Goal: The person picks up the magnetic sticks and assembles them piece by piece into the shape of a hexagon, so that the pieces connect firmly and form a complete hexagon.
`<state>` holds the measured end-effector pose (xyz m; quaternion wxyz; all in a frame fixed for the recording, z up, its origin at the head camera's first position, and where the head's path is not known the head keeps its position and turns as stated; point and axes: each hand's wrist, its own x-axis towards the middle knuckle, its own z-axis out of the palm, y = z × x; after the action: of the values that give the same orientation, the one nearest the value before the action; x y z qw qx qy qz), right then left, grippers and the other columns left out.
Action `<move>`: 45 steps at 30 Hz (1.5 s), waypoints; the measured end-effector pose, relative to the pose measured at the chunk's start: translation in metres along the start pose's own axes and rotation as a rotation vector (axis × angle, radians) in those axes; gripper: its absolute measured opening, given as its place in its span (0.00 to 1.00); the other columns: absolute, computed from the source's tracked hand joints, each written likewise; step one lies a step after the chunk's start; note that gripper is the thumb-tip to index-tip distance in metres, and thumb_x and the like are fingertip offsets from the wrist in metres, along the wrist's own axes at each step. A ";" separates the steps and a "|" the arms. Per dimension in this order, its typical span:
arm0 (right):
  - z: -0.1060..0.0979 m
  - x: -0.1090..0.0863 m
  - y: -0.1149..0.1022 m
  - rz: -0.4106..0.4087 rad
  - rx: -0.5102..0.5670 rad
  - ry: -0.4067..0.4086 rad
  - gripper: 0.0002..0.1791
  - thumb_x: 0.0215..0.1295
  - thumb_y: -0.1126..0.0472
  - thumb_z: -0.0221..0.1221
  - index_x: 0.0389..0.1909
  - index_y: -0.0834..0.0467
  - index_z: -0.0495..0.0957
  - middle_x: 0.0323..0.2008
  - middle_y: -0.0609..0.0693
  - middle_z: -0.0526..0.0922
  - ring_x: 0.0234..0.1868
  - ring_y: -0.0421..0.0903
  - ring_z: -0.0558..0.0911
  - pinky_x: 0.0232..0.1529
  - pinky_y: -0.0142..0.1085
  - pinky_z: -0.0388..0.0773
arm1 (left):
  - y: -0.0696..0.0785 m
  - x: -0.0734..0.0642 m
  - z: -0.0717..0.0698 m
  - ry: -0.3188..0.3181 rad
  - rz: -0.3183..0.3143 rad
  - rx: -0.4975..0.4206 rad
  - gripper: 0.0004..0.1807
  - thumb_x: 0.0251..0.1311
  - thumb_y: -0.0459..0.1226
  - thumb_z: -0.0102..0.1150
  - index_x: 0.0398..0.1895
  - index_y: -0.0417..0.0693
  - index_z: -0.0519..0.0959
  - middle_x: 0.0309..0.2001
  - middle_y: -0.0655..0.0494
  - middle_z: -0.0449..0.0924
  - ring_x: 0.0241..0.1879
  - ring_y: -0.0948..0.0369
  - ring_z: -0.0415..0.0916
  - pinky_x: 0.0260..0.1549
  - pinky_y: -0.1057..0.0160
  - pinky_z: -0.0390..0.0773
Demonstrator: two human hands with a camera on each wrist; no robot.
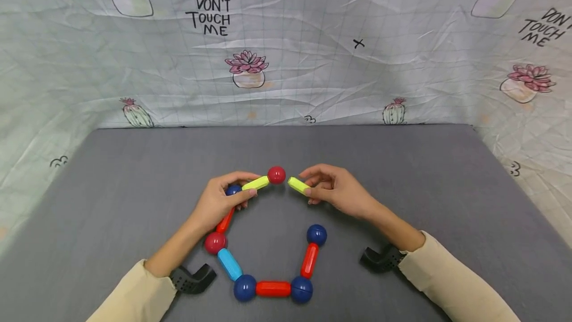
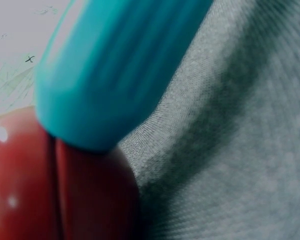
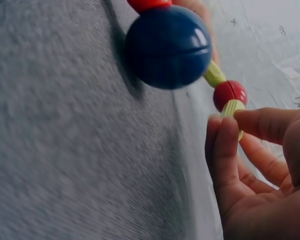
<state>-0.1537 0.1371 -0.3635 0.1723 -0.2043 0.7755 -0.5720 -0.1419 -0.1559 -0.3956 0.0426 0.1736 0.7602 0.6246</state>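
My left hand (image 1: 216, 202) grips a yellow-green rod (image 1: 255, 183) of a ball-and-rod building toy, thumb along its near side. That rod joins a blue ball (image 1: 233, 190), partly hidden by the fingers, to a red ball (image 1: 276, 175) at the far end. Between thumb and fingertips my right hand (image 1: 337, 189) pinches a second yellow-green rod (image 1: 298, 185), its free end a small gap from the red ball. In the right wrist view this rod (image 3: 232, 108) overlaps the red ball (image 3: 231, 92). The left wrist view shows only a light-blue rod (image 2: 115, 70) against another red ball (image 2: 95, 195).
From the left hand the chain curves nearer over the grey table (image 1: 134, 202): a red rod (image 1: 225, 221), red ball (image 1: 215, 243), light-blue rod (image 1: 230, 264), then blue balls and red rods up to an end blue ball (image 1: 317, 235). A printed cloth (image 1: 313, 63) hangs behind.
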 end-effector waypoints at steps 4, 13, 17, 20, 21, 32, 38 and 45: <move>0.007 -0.001 0.002 -0.005 0.048 -0.036 0.20 0.64 0.66 0.61 0.56 0.64 0.73 0.41 0.59 0.80 0.35 0.54 0.83 0.39 0.43 0.81 | -0.001 -0.001 0.001 0.004 0.000 -0.004 0.14 0.58 0.33 0.65 0.48 0.44 0.81 0.29 0.45 0.76 0.22 0.53 0.74 0.21 0.63 0.77; 0.014 -0.002 0.002 -0.014 0.103 -0.026 0.20 0.65 0.66 0.60 0.56 0.66 0.72 0.42 0.60 0.79 0.34 0.54 0.83 0.38 0.45 0.81 | -0.001 -0.001 0.001 -0.005 0.013 -0.009 0.14 0.58 0.33 0.65 0.48 0.44 0.81 0.29 0.46 0.76 0.22 0.52 0.74 0.22 0.63 0.77; 0.015 -0.002 0.003 -0.002 0.130 0.012 0.19 0.64 0.67 0.60 0.55 0.64 0.73 0.42 0.60 0.78 0.33 0.54 0.83 0.37 0.45 0.81 | -0.002 -0.001 0.002 -0.006 0.012 -0.011 0.14 0.59 0.33 0.65 0.48 0.45 0.81 0.29 0.46 0.76 0.22 0.52 0.74 0.22 0.63 0.77; 0.014 -0.001 0.003 0.006 0.146 0.017 0.19 0.64 0.68 0.60 0.55 0.66 0.73 0.42 0.61 0.78 0.32 0.54 0.83 0.37 0.46 0.81 | -0.002 -0.001 0.003 -0.006 0.011 -0.013 0.14 0.59 0.34 0.65 0.48 0.45 0.81 0.29 0.46 0.76 0.23 0.52 0.74 0.22 0.63 0.77; 0.013 -0.001 0.002 0.008 0.149 0.013 0.19 0.64 0.68 0.60 0.55 0.66 0.72 0.41 0.61 0.78 0.32 0.55 0.83 0.37 0.46 0.81 | -0.002 -0.001 0.003 -0.007 0.014 -0.014 0.14 0.59 0.34 0.65 0.48 0.45 0.81 0.29 0.45 0.76 0.23 0.52 0.74 0.22 0.63 0.77; 0.007 -0.005 -0.007 0.065 -0.024 -0.141 0.24 0.63 0.65 0.60 0.60 0.60 0.69 0.38 0.55 0.79 0.35 0.53 0.79 0.36 0.41 0.78 | 0.000 0.000 0.002 -0.067 -0.021 0.005 0.14 0.59 0.36 0.66 0.49 0.47 0.83 0.28 0.44 0.79 0.24 0.53 0.74 0.22 0.63 0.76; 0.005 -0.007 -0.009 0.076 -0.086 -0.190 0.27 0.62 0.63 0.63 0.61 0.58 0.68 0.38 0.53 0.80 0.35 0.51 0.80 0.35 0.40 0.77 | 0.005 0.000 0.002 -0.104 -0.066 0.015 0.14 0.58 0.40 0.66 0.49 0.54 0.83 0.22 0.46 0.76 0.19 0.53 0.72 0.17 0.62 0.75; 0.003 -0.008 -0.010 0.088 -0.142 -0.240 0.28 0.62 0.61 0.64 0.62 0.58 0.67 0.37 0.51 0.81 0.36 0.48 0.80 0.36 0.40 0.76 | 0.009 0.000 0.003 -0.163 -0.104 0.007 0.15 0.58 0.40 0.66 0.49 0.55 0.83 0.22 0.45 0.76 0.17 0.54 0.70 0.14 0.62 0.73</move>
<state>-0.1443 0.1363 -0.3545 0.2739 -0.2487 0.7960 -0.4791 -0.1392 -0.1518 -0.3878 0.1361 0.1841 0.7644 0.6027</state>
